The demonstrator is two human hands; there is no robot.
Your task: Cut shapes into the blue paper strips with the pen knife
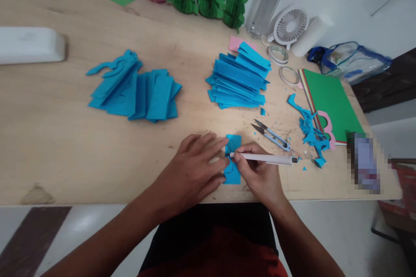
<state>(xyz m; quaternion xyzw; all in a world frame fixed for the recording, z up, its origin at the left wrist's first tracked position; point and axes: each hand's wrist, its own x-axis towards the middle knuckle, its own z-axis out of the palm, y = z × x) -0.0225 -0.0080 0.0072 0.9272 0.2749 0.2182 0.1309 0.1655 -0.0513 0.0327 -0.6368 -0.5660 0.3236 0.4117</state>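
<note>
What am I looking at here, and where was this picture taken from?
There's no machine: these are a person's two bare hands, seen from a camera worn on their head, looking forward and down. The right hand holds a white pen over a small blue paper marked with dark lines, while the fingers of the left hand rest on its left side. Farther back on the wooden table lie a left pile and right pile of blue paper. Scissors and blue scraps lie to the right.
</note>
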